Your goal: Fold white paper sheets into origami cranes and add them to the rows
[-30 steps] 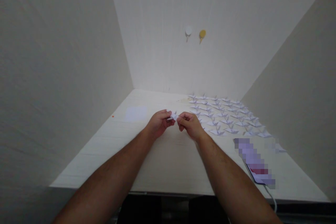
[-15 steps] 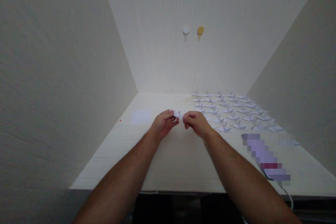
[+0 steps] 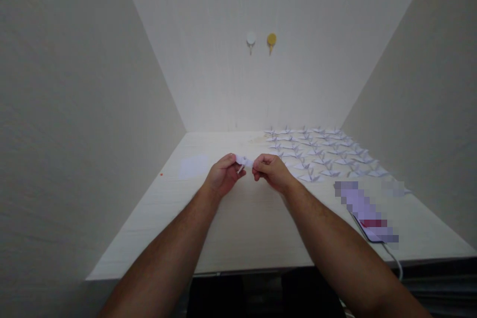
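Note:
A small white folded paper crane (image 3: pixel 244 161) is stretched between my two hands above the middle of the table. My left hand (image 3: pixel 224 175) pinches its left end between thumb and fingers. At its right end, the fingertips of my right hand (image 3: pixel 272 171) are closed on the paper. A narrow folded point hangs below the paper, close to the left fingers. Rows of white paper cranes (image 3: pixel 315 151) stand on the table to the right, beyond my right hand. Flat white paper (image 3: pixel 194 166) lies to the left of my left hand.
A phone (image 3: pixel 367 212) with a blurred-out screen lies on the right of the white table (image 3: pixel 253 228), a white cable (image 3: pixel 395 257) running from it over the front edge. Walls enclose three sides. A white hook (image 3: pixel 251 39) and a yellow hook (image 3: pixel 272 40) hang on the back wall.
The view has shifted slightly, so everything sits a little further left. Between my hands the paper now looks more drawn out and flatter. Both hands keep their hold on it.

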{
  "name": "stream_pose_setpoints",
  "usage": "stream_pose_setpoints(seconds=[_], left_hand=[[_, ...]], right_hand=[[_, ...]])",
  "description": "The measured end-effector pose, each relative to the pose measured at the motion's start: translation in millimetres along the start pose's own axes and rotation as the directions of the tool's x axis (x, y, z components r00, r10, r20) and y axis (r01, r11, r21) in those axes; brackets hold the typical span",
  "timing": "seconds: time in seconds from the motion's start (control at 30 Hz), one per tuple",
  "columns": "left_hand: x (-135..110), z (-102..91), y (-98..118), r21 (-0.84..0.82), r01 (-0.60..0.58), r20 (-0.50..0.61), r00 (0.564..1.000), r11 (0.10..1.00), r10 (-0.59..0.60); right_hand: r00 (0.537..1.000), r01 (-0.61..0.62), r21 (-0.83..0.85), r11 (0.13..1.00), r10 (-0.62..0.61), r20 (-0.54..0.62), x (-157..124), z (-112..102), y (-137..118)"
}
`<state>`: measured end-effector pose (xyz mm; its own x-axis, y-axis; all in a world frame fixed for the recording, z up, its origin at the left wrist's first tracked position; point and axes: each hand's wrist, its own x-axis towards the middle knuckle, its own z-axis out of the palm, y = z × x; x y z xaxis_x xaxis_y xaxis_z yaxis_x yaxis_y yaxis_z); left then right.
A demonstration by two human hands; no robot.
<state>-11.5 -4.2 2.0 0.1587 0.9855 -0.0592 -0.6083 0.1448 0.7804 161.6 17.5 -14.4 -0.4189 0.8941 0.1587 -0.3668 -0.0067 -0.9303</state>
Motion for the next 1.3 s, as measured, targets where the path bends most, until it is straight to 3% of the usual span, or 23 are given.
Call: stream_pose_setpoints(seconds=[0.17, 0.3, 0.57, 0.83, 1.03, 1.3], left_hand=[[-2.6, -0.5, 3.6, 0.006, 0.018, 0.032, 0.999, 1.0, -0.018], [2.1, -6.7, 6.6, 0.061, -0.038, 0.029, 0.999, 0.997, 0.036], [9.4, -8.6, 11.8, 0.059, -0.053, 0.001, 0.999, 0.997, 0.053], [11.9, -9.5, 6.3, 0.044, -0.125, -0.006, 0.992, 0.991, 0.126], [7.0, -4.8, 3.4, -0.003, -0.098, 0.089, 0.991, 0.995, 0.097], [5.0, -4.5, 4.3, -0.044, -0.051, 0.075, 0.996, 0.998, 0.054]], right_hand=[[0.999, 0.006, 0.053, 0.999, -0.007, 0.031, -4.3, 8.5, -0.7], [0.993, -0.065, 0.069, 0.996, 0.058, 0.104, -5.0, 16.6, 2.3], [0.997, -0.037, 0.086, 0.996, 0.031, 0.065, 1.3, 10.8, 1.7], [0.995, 0.025, 0.101, 0.995, -0.014, -0.102, 4.6, 8.6, 2.1], [0.997, 0.036, 0.08, 0.996, -0.03, -0.074, 1.8, 8.2, 0.9], [0.998, 0.014, 0.122, 0.992, -0.006, -0.067, -1.5, 5.2, -0.1]])
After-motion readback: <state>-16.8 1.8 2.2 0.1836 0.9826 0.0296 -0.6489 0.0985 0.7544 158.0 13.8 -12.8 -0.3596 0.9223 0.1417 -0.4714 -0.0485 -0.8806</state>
